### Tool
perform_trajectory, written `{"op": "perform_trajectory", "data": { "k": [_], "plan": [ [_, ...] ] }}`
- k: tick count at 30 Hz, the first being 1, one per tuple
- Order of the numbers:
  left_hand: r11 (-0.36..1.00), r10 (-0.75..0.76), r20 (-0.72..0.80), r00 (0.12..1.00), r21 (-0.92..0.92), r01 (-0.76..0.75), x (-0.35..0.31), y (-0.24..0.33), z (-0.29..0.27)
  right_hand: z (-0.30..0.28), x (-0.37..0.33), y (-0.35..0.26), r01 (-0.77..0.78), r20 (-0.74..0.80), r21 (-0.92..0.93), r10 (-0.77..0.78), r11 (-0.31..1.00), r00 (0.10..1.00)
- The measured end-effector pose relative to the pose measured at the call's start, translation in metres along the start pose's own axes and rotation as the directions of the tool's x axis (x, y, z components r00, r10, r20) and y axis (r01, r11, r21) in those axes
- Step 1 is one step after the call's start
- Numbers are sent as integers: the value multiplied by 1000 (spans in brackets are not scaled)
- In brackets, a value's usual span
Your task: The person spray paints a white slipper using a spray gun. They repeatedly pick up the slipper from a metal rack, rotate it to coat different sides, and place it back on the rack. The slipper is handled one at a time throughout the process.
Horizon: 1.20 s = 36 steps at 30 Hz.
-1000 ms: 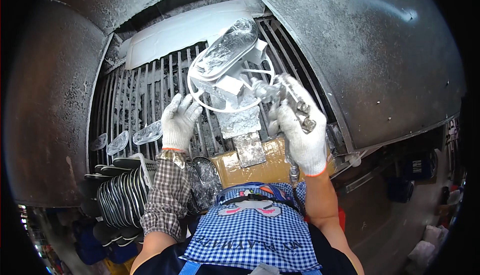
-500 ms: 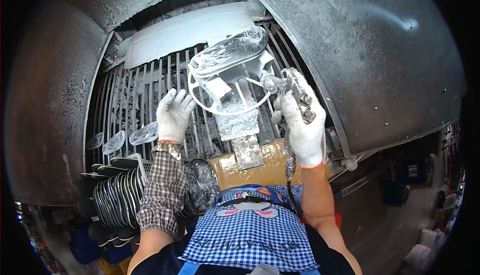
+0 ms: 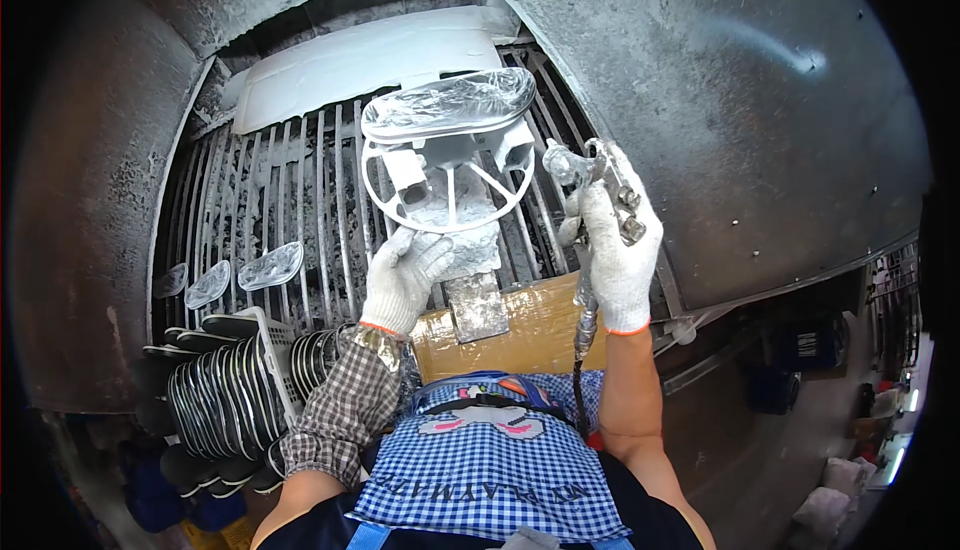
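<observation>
The sole (image 3: 450, 110) sits in the upper middle of the frame, on the white wheel (image 3: 450, 228), with clear film (image 3: 490, 90) over its top; its long axis runs from left to right, the right end a little higher in the frame. The left hand (image 3: 402, 285), gloved, is below it in the frame; its fingers are extended and a little bent, not clenched, and they point up and to the right, at the lower rim of the wheel. Whether the fingertips touch this rim, I cannot tell. The right hand (image 3: 622, 250), also gloved, is at the right of the wheel and grasps the spray gun (image 3: 568, 164), with fingers folded around its body. The head of the spray gun is below and to the right of the sole's right end, and it is nearer to the sole than the left fingers are. From the left fingers, the sole lies upward in the frame, with the wheel's spokes between; from the right fingers, it lies up and to the left. Neither hand touches the sole. Under the wheel is the grate (image 3: 303, 180), and at lower left dark soles (image 3: 222, 390) stand near a white basket (image 3: 278, 355).
</observation>
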<state>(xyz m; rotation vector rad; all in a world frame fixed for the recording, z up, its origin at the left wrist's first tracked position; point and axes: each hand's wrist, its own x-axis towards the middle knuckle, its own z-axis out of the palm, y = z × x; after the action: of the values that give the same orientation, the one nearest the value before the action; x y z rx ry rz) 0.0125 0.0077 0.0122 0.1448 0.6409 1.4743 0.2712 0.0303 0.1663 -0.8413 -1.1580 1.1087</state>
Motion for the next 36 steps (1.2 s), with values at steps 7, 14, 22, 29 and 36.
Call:
{"op": "perform_trajectory", "data": {
  "k": [7,14,22,29,36],
  "plan": [
    [999,47,31,998,-2,-47,-2,11,-1,-4,2,-11,-10,-30,-10,10,1000,1000],
    [994,93,27,995,52,-94,-5,23,-5,-10,6,-16,-3,-81,-45,-1,999,997],
    [989,134,25,991,58,-136,-6,40,-5,-27,5,-23,57,-91,-153,-72,987,993],
    [974,227,-56,972,15,-226,1,54,-10,-17,-26,-45,-35,-23,-52,34,998,999],
    [995,84,31,996,54,-86,-4,15,6,-24,-26,-44,-43,-45,-109,38,993,998]
  ]
}}
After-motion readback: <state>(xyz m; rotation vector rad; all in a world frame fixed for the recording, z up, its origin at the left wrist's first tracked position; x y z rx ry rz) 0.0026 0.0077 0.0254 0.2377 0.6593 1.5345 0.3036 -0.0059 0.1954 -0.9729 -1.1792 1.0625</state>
